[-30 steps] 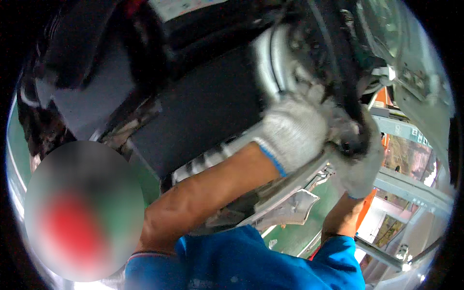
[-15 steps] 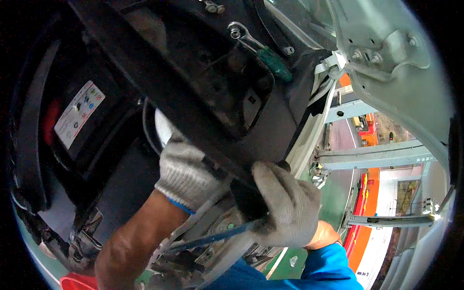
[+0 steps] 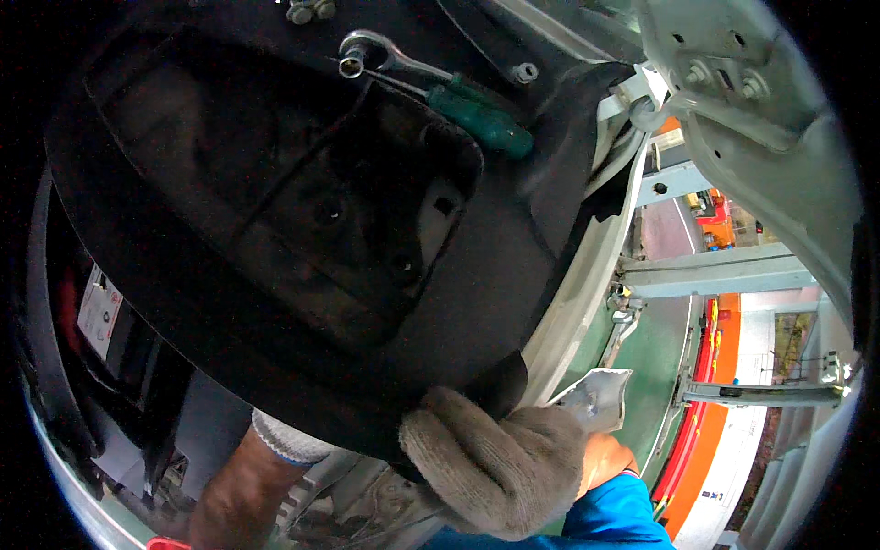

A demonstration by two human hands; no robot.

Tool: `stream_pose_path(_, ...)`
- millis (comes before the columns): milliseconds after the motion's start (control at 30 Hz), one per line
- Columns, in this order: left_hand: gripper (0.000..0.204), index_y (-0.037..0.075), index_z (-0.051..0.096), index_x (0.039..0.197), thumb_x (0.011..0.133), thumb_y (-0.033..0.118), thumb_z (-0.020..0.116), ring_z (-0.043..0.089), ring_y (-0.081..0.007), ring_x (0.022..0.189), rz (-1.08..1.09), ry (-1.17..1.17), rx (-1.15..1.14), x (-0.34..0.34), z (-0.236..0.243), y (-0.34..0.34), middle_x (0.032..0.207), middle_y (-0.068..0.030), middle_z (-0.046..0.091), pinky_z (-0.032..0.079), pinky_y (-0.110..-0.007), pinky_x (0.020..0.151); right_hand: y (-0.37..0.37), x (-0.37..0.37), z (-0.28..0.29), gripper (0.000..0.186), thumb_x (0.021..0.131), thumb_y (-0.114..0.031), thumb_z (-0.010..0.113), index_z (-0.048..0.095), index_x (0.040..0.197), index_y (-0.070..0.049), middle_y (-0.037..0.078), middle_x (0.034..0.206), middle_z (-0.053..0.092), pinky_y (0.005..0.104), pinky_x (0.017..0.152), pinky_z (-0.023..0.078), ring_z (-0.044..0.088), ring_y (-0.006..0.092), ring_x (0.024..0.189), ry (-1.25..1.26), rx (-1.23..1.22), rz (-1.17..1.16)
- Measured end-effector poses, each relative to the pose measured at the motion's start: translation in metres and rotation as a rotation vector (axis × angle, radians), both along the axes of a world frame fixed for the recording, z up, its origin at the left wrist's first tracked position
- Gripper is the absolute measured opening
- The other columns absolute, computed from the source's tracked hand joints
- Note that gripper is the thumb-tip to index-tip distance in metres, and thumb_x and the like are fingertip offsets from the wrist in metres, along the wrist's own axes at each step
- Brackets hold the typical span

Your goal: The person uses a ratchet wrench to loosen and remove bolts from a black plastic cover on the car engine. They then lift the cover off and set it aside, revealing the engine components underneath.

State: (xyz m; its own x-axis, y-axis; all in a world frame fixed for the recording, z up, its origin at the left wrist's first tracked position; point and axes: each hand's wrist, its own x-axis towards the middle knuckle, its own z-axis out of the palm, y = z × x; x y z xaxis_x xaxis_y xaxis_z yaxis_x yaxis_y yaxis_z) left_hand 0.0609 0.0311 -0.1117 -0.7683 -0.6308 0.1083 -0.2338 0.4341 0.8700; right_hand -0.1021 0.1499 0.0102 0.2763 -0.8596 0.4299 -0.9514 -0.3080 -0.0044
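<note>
A large black plastic trim panel [image 3: 495, 302] with a wide recess fills the middle of the view, at the front of a vehicle. At its near right corner my right hand [image 3: 495, 458], in a grey knit glove, is closed with the fingers over the panel's edge. My left hand [image 3: 289, 435] reaches under the panel's near edge; just the glove's cuff and the bare forearm show, and its fingers are hidden. On the panel's far side lie a ratchet wrench [image 3: 399, 57] with a socket and a green-handled screwdriver [image 3: 486, 119].
A few bolts [image 3: 312, 11] rest at the top edge. A pale green hinged body panel [image 3: 770, 101] curves along the right. A labelled black part [image 3: 99, 312] sits at the left. Beyond the fender are grey lift arms [image 3: 715, 272] and a green floor [image 3: 577, 353].
The panel's near edge has come lower and nearer in view, now covering most of my left hand. My right hand has moved down and slightly left with the corner.
</note>
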Motion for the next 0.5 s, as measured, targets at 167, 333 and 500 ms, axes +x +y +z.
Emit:
stream_pose_path(167,0.048,0.011,0.061,0.127,0.082,0.028,0.063,0.055,-0.0341,0.125,0.158,0.108,-0.204,-0.008,0.004,-0.006,0.132,-0.0132,0.059,0.045,-0.048,0.105,-0.003,0.01,0.019,0.044,0.076,-0.023,0.067,0.075,0.117,-0.01,0.014,0.103,0.075,0.0254,0.042,0.04,0.059,0.0095,0.051,-0.069,0.141,-0.107)
stream_pose_path(333,0.045,0.01,0.071,0.115,0.072,0.022,0.072,0.062,-0.0354,0.116,0.574,0.188,-0.497,-0.018,0.021,-0.011,0.12,-0.013,0.068,0.051,-0.048,0.097,0.004,0.009,0.028,0.076,0.06,-0.031,0.081,0.067,0.129,-0.004,0.02,0.115,0.072,0.0386,0.066,0.056,0.072,0.0303,0.082,-0.074,0.237,-0.093)
stream_pose_path(500,0.043,0.006,0.062,0.128,0.085,0.011,0.065,0.06,-0.0454,0.114,0.783,0.192,-0.179,-0.028,0.05,-0.011,0.135,-0.0233,0.057,0.053,-0.048,0.097,0.013,0.025,0.032,0.078,0.067,-0.022,0.092,0.06,0.132,0.007,0.022,0.121,0.068,0.0371,0.09,0.056,0.069,0.0299,0.108,-0.128,0.189,-0.202)
